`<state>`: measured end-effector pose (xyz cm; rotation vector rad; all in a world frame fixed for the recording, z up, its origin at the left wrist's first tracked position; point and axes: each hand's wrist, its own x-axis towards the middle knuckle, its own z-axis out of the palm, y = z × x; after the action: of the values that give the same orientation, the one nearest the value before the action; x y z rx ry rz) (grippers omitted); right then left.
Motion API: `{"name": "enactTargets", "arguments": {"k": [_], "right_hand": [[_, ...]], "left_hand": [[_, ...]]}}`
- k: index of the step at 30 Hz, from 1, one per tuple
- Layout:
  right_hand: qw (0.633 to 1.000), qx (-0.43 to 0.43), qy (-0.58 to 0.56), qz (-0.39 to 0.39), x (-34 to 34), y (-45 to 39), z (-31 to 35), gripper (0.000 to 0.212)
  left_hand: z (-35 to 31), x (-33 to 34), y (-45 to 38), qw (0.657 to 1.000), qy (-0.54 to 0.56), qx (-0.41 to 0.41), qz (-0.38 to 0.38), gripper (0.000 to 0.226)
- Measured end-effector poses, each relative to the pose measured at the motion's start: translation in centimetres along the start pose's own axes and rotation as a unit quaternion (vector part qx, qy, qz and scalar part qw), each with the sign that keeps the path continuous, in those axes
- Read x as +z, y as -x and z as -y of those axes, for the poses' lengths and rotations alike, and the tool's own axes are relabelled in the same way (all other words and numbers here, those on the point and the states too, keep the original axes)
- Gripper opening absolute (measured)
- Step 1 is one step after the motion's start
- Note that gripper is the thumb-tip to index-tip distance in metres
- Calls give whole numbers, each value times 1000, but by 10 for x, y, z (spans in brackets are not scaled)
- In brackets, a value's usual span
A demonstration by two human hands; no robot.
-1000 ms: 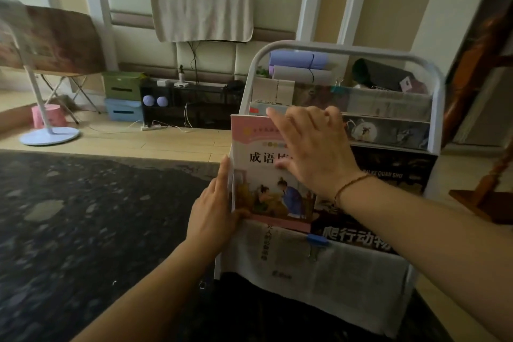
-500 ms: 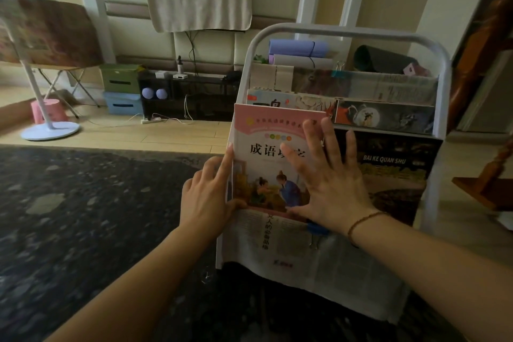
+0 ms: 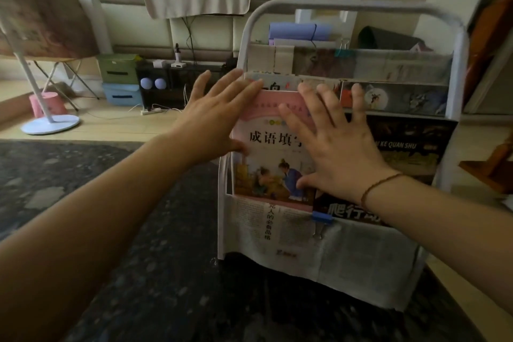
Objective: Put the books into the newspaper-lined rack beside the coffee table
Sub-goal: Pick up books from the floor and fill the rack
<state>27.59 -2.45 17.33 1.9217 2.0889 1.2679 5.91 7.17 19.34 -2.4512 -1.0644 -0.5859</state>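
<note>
**Now seat the book squarely**

Nearest, the right hand (image 3: 336, 147) lies on the pink book (image 3: 273, 147), fingers spread flat; the left hand (image 3: 219, 119) steadies its left edge. It stands in the rack (image 3: 358, 5)'s front pocket, left end. Press evenly until it settles behind the newspaper (image 3: 319, 247).

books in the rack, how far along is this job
Done: a dark book stands in the front pocket of the rack, and more covers fill the tier behind. In hand: the pink book sits in the front pocket's left side; the left hand and right hand press flat on it, fingers straight, no grip. Left: no other loose books are in view, so I cannot tell what remains.
</note>
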Motion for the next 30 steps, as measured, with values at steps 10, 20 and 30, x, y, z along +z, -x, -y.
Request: {"name": "enactTargets", "arguments": {"k": [10, 20, 30], "right_hand": [[998, -36, -33, -32, 20, 23, 16, 123], [982, 41, -123, -139, 17, 16, 23, 62], [996, 43, -79, -27, -13, 16, 35, 65]], "left_hand": [[-17, 27, 21, 998, 57, 9, -1, 103], [-17, 34, 27, 994, 98, 11, -51, 94], [-26, 24, 36, 998, 56, -9, 12, 98]]}}
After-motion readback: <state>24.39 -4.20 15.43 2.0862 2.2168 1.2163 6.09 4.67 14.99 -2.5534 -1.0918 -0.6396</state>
